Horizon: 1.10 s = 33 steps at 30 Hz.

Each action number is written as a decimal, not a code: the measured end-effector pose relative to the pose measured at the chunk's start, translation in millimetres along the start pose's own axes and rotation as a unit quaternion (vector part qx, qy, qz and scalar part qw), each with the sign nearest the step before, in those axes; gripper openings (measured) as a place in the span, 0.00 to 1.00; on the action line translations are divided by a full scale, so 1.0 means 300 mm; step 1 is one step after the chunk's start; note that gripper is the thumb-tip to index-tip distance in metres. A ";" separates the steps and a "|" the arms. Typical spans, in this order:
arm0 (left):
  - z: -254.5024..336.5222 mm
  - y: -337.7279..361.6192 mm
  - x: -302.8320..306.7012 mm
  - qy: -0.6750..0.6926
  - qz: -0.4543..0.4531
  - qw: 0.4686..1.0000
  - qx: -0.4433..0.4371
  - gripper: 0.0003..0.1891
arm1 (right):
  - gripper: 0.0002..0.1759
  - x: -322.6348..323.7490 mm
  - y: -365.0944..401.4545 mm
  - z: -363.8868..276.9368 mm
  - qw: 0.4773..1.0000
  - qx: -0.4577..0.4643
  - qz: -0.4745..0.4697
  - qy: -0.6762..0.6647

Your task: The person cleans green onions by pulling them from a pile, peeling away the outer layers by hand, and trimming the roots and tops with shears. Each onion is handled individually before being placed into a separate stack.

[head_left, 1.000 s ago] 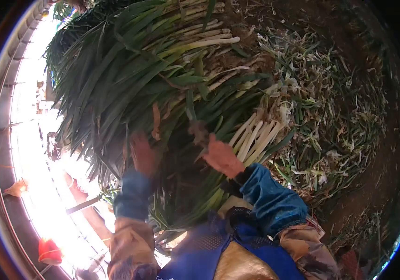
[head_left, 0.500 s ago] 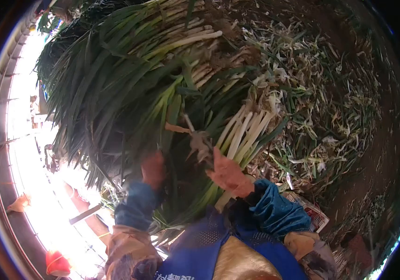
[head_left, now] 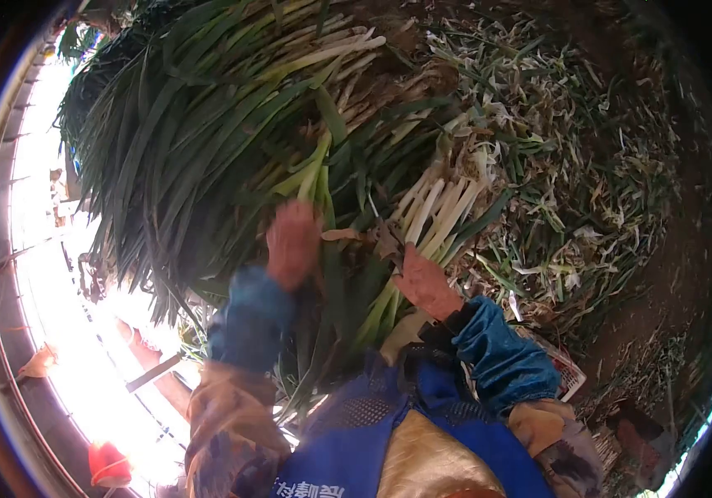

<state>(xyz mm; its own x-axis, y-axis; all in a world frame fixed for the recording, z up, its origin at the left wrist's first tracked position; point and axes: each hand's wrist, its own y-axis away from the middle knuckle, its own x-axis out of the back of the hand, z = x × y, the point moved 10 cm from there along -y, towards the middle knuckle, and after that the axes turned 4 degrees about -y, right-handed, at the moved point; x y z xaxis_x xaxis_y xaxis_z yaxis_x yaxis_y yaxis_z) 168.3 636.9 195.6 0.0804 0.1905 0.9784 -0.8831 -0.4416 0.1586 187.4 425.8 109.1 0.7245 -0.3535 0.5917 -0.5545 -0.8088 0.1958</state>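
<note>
My left hand (head_left: pixel 293 243), smeared by motion, reaches up to the bright green leaf bases of a green onion (head_left: pixel 314 178); its fingers do not show clearly. My right hand (head_left: pixel 428 284) is closed, its fingertips at a brownish, ragged strip (head_left: pixel 386 242) that may be dried leaf. What its fingers hold is hidden. Just beyond my right hand lies a bunch of trimmed green onions (head_left: pixel 443 212), white stems pointing up and to the right, leaves running down toward my lap.
A big heap of long green onions (head_left: pixel 181 141) fills the upper left. Peeled skins and leaf scraps (head_left: pixel 572 191) cover the ground to the right. At the lower left are a bright strip, an orange-red object (head_left: pixel 109 463) and a flat bar (head_left: pixel 154 373).
My left hand has moved up and slightly right to the onion leaves. My right hand has shifted a little up and right, with the brownish strip moving alongside it.
</note>
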 end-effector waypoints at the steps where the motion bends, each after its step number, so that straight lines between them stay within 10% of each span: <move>1: -0.010 -0.093 -0.010 -0.027 0.061 0.997 -0.034 0.11 | 0.39 0.000 0.003 -0.009 1.000 -0.014 -0.014 0.014; 5: -0.170 -0.259 -0.256 0.020 0.063 0.985 0.162 0.08 | 0.40 0.011 0.007 -0.048 1.000 0.020 0.002 -0.017; 20: -0.118 0.211 -0.224 0.224 -0.019 0.960 0.167 0.19 | 0.40 -0.037 0.002 -0.133 0.981 -0.117 -0.143 -0.058; 26: -0.124 0.243 -0.263 0.160 -0.007 0.973 0.165 0.21 | 0.39 -0.037 0.120 -0.243 0.997 -0.005 -0.059 -0.048; 33: -0.108 0.250 -0.211 0.203 -0.017 0.951 0.232 0.28 | 0.34 -0.017 -0.132 -0.099 0.993 -0.112 -0.044 -0.014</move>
<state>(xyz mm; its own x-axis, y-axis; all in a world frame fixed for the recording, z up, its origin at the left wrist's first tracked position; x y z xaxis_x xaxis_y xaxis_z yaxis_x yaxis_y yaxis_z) 82.1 620.2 141.3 -0.1631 0.4927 0.8548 -0.5772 -0.7503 0.3223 193.5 473.6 121.3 0.7835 -0.3006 0.5438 -0.5629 -0.7140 0.4164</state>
